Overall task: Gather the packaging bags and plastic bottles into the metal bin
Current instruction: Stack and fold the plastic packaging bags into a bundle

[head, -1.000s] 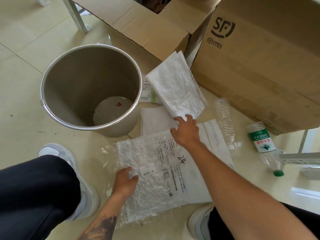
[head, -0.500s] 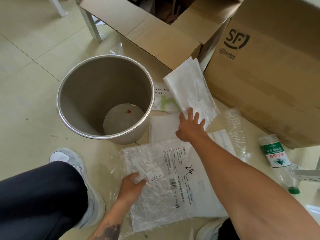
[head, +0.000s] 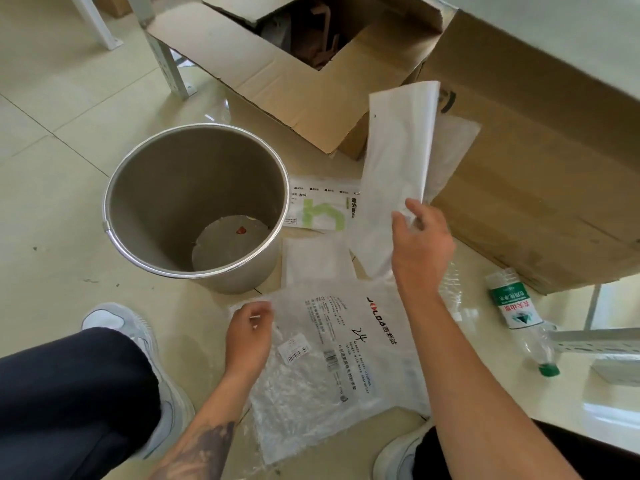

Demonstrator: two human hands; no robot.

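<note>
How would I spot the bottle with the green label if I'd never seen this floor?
Start at the big cardboard box on the right. Just in front of its lower edge, a clear plastic bottle lies on its side on the tiles. It alone has a green-and-white label and green cap; the bottle beside it is bare and crumpled.

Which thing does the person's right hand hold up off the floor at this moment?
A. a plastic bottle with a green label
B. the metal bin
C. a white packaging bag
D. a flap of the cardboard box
C: the right hand grips the lower end of the white packaging bag, which stands raised above the floor.
</note>
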